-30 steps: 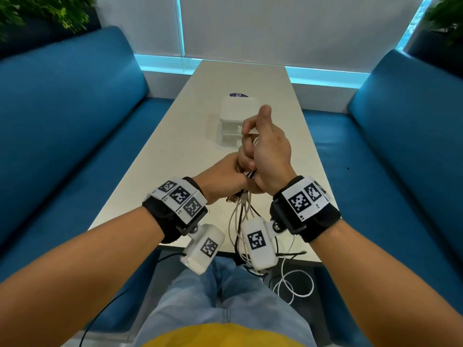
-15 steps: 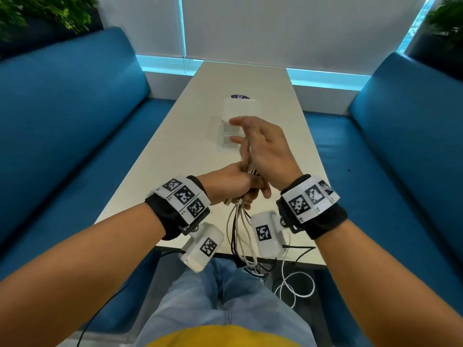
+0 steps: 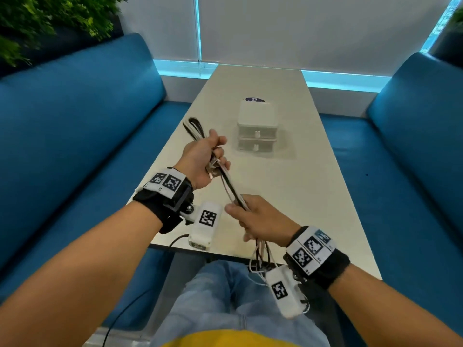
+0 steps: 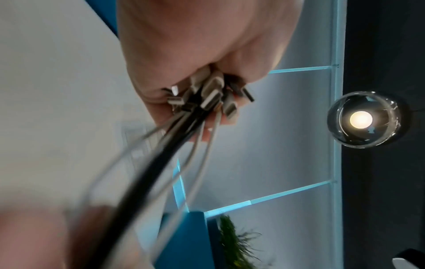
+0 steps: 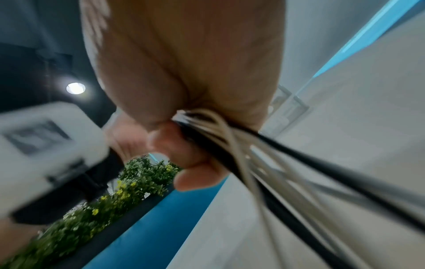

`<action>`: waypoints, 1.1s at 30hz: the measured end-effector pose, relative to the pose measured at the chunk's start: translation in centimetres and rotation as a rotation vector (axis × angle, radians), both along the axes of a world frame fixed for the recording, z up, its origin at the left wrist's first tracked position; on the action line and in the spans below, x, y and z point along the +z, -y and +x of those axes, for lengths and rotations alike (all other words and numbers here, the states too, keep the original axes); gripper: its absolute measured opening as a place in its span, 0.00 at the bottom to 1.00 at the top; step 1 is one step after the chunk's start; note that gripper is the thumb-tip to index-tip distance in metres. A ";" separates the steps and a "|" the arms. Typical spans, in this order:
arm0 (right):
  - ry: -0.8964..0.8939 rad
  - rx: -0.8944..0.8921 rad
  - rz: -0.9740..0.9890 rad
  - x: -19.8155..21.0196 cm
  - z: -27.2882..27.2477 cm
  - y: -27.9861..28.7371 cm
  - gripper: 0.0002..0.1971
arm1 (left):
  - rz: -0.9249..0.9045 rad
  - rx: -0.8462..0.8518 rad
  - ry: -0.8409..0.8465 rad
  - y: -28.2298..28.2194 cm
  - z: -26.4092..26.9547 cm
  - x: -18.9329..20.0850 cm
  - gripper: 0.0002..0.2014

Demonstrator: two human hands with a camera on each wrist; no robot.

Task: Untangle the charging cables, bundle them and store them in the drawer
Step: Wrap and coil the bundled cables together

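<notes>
A bundle of white and black charging cables (image 3: 231,187) stretches taut between my two hands above the white table (image 3: 288,196). My left hand (image 3: 209,156) grips the upper part, with a folded loop (image 3: 194,127) sticking out past the fist and the plugs (image 4: 207,96) bunched at its underside. My right hand (image 3: 253,216) holds the lower part near the table's front edge; loose cable ends (image 3: 261,259) hang below it over my lap. The wrist views show fingers curled round the cables (image 5: 230,145). A small white two-drawer box (image 3: 257,127) stands on the table, both drawers closed.
Blue sofas (image 3: 75,136) run along both sides of the narrow table. A dark round sticker (image 3: 254,99) lies behind the drawer box. Plants (image 3: 37,23) stand at the back left. The window wall (image 3: 275,28) closes off the far end.
My hands, which were together at the table's middle, have pulled apart: the left went up and left with the folded loop, the right came down toward me, drawing the bundle straight.
</notes>
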State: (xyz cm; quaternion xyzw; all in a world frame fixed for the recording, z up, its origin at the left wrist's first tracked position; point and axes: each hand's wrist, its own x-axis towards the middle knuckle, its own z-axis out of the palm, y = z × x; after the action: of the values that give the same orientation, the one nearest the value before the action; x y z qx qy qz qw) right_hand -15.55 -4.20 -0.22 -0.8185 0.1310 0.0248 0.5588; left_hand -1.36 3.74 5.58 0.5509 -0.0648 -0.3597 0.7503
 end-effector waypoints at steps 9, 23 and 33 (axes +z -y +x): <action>0.182 0.003 -0.374 5.5 -0.4 2.8 0.18 | 0.509 -0.217 0.627 -0.5 0.0 -1.7 0.18; 0.247 -0.023 -0.281 7.4 1.2 4.0 0.10 | 0.319 -0.684 0.177 -2.2 -1.8 -2.0 0.44; 0.248 -0.075 -0.238 6.9 2.1 3.6 0.19 | 0.358 -0.738 0.238 -1.8 -2.9 -2.8 0.22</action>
State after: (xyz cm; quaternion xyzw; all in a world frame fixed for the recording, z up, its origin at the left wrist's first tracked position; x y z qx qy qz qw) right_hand -13.47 -7.81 6.70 -0.8702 0.0936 -0.1129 0.4703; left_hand -4.28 5.56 2.81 0.6501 -0.2800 -0.5436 0.4511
